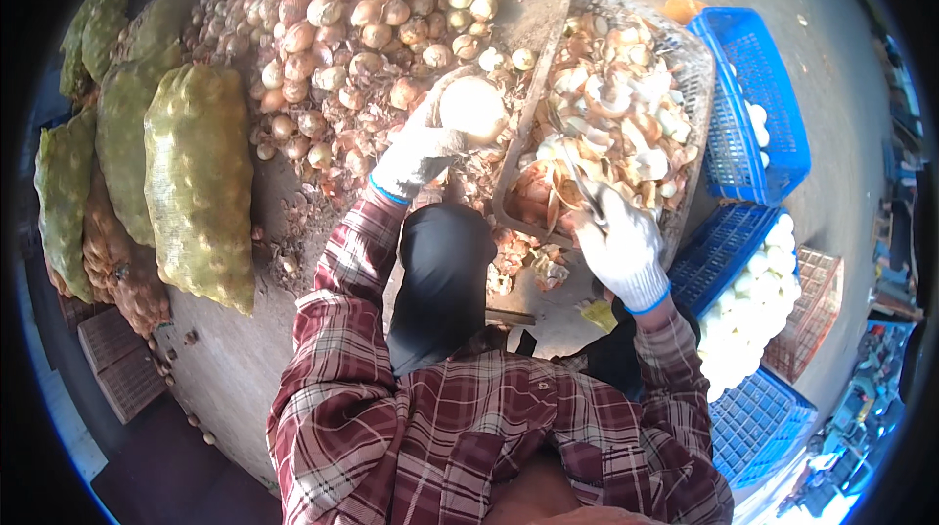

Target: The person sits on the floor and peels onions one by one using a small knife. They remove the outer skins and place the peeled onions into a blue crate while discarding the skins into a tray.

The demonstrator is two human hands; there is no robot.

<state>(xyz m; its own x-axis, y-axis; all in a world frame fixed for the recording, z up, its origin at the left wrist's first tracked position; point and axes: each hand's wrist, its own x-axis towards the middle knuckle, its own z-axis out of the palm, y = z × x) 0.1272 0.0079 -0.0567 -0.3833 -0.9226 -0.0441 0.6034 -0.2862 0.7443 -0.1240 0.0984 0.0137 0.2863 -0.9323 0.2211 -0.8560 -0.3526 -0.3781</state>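
Note:
My left hand (422,151), in a white knit glove with a blue cuff edge, holds a large pale onion (472,109) that looks very bright in the sunlight. On the right, my right hand (622,246), gloved the same way, grips a knife (585,187) whose blade points up and left over a crate. That shallow plastic crate (539,85) holds onion skins and peel scraps (623,114). Beyond my left hand spreads a large heap of unpeeled onions (367,26) on the ground, with loose dry skins among them.
Full mesh sacks (198,180) stand at the left. At the right are a blue crate (788,121) with a few white onions, another crate (722,239) heaped with peeled onions (748,305), a reddish crate (807,297) and a lower blue crate (763,422).

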